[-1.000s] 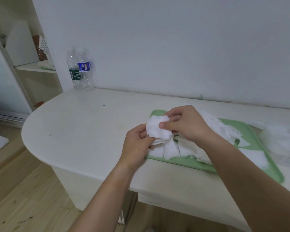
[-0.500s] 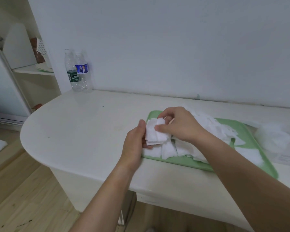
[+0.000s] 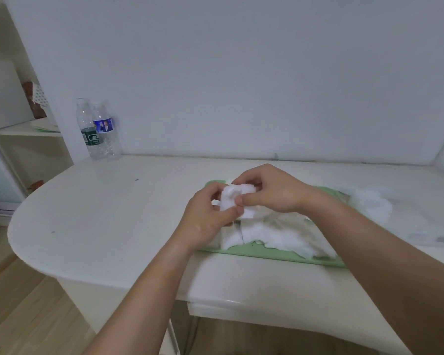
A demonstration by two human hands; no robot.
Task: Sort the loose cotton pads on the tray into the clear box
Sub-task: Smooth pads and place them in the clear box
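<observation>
A small stack of white cotton pads (image 3: 231, 201) is held above the left end of the green tray (image 3: 267, 253). My left hand (image 3: 205, 221) grips the stack from below and the left. My right hand (image 3: 269, 192) pinches it from the right, thumb on its front. More loose cotton pads (image 3: 272, 235) lie heaped on the tray under my hands. The clear box (image 3: 377, 203) stands to the right of the tray, blurred, with white pads inside it.
The white table (image 3: 108, 226) has a rounded left end and a wall behind it. Two plastic water bottles (image 3: 99, 131) stand at the back left corner. A shelf unit (image 3: 15, 119) is further left. Wooden floor lies below.
The stack has risen slightly and both hands have closed in round it, fingers now meeting at its front. The camera view has shifted a little to the right.
</observation>
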